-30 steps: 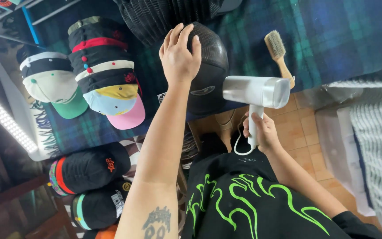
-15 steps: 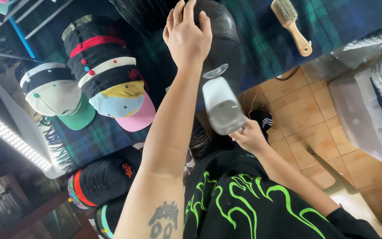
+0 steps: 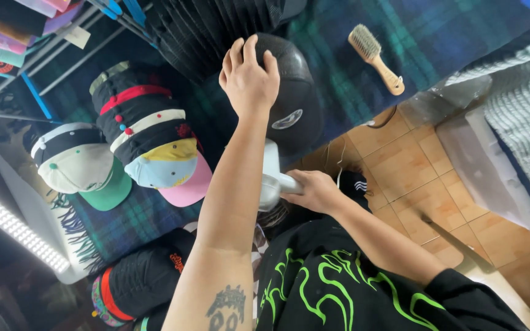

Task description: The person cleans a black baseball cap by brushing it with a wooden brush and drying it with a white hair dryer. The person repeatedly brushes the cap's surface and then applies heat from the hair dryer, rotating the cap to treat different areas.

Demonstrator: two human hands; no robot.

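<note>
My left hand [image 3: 249, 76] rests flat on top of a black cap [image 3: 292, 104] that sits on the dark plaid cloth [image 3: 449, 30]. Its fingers are spread over the crown. My right hand [image 3: 315, 191] grips the handle of a white hair dryer [image 3: 270, 175] just below the cap, partly hidden behind my left forearm. The dryer's body points up toward the underside of the cap.
A wooden brush [image 3: 375, 56] lies on the cloth at the upper right. Stacks of caps [image 3: 148, 141] stand to the left, with a white and green cap [image 3: 84, 165] beside them and black caps [image 3: 136, 282] lower down. Tiled floor [image 3: 437, 184] lies to the right.
The hair dryer has swung from pointing sideways at the right of the cap to sitting under my left forearm, close below the cap. My left hand stays on the cap.
</note>
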